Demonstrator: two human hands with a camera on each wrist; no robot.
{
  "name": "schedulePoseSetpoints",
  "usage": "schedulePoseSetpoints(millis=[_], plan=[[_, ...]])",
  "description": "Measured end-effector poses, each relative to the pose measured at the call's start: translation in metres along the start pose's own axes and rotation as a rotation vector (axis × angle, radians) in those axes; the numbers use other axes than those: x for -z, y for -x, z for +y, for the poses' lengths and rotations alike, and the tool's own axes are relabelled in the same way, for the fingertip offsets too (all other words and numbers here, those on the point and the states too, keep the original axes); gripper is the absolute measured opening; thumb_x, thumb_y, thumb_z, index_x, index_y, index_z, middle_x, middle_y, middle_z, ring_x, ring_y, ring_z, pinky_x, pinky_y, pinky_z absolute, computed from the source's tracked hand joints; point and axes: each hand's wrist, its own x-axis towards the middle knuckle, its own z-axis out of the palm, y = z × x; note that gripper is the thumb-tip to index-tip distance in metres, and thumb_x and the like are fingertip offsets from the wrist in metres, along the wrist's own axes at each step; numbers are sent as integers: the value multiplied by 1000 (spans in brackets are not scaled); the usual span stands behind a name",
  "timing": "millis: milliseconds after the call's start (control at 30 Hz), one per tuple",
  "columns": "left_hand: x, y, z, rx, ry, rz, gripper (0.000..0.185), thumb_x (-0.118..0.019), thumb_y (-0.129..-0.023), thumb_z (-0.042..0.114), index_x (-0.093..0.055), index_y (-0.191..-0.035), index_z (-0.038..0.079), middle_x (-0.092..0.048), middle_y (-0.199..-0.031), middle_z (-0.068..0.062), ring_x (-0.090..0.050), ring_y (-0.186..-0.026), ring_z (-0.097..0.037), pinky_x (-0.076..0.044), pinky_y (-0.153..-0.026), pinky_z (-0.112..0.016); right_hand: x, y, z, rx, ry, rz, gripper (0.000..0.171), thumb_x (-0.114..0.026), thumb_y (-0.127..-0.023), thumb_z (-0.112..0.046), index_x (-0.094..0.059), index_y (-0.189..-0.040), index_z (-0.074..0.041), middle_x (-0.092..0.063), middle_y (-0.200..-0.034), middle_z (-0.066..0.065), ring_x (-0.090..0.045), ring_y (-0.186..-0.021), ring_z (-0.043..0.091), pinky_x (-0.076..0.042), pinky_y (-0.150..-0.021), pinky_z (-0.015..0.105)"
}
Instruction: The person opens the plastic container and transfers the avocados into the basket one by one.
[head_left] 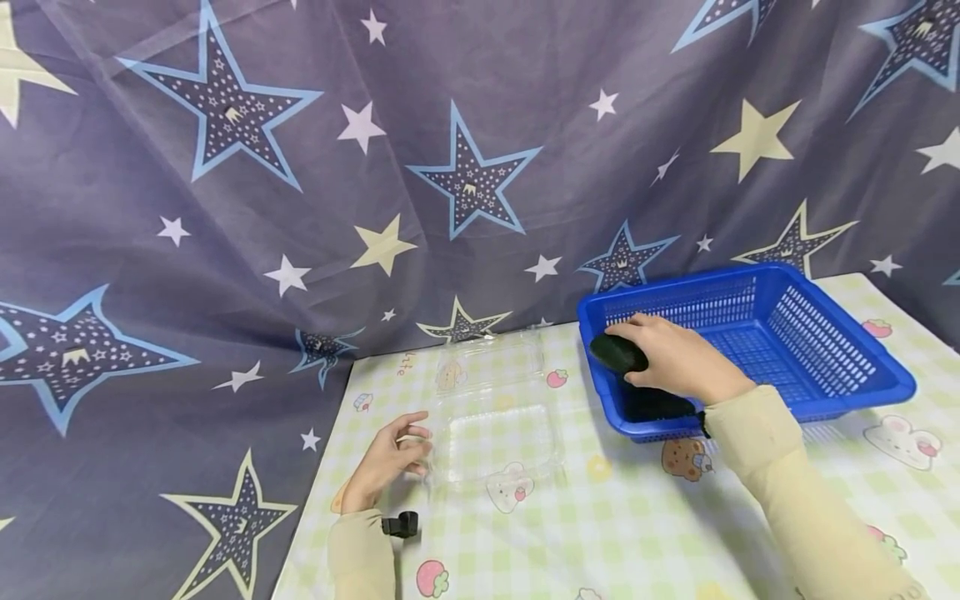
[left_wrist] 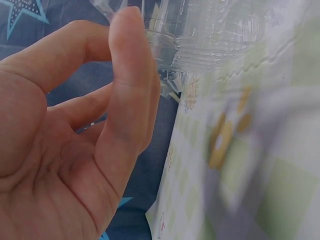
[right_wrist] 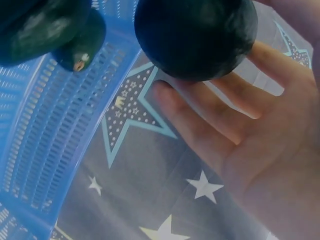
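Observation:
My right hand (head_left: 678, 358) grips a dark green avocado (head_left: 618, 353) over the near-left corner of the blue basket (head_left: 862, 408). In the right wrist view the avocado's rounded end (right_wrist: 195, 40) shows, with fingers curved against it. More dark avocados (head_left: 656, 404) lie in the basket below; one shows a brown stem end in the right wrist view. My left hand (head_left: 390, 458) is at the left edge of a clear plastic box (head_left: 498, 442), fingers loosely bent and holding nothing. Whether its fingertips touch the box I cannot tell. The box's hinged lid (head_left: 491, 362) lies open behind it.
A green-and-white checked cloth (head_left: 600, 533) with cartoon prints covers the table. Behind it hangs a dark curtain (head_left: 525, 100) with stars. The basket's raised slotted walls stand at the right, close to the curtain.

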Motion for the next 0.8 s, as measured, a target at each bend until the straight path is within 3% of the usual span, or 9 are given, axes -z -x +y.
schedulePoseSetpoints(millis=[200, 433, 800], plan=[[0, 0, 1, -11, 7, -2, 61, -65, -93, 1, -40, -149, 3, -51, -124, -27, -65, -86, -30, -63, -62, -31, 2, 6, 11, -21, 21, -11, 64, -82, -80, -18, -58, -138, -6, -57, -130, 25, -58, -108, 39, -53, -86, 59], [0, 0, 0, -15, 6, -5, 62, -65, -93, 1, -39, -149, 1, -51, -123, -27, -65, -85, -25, -63, -62, -31, 1, 13, 20, -36, 48, -32, 62, -83, -79, -19, -60, -134, -4, -60, -123, 25, -61, -98, 37, -54, -81, 57], [0, 0, 0, -6, 8, -1, 61, -65, -93, 1, -40, -149, 2, -51, -123, -26, -64, -82, -22, -63, -62, -33, -5, 14, 23, 9, 57, -115, 60, -84, -78, -9, -60, -133, 0, -56, -131, 32, -54, -120, 49, -49, -97, 64]])
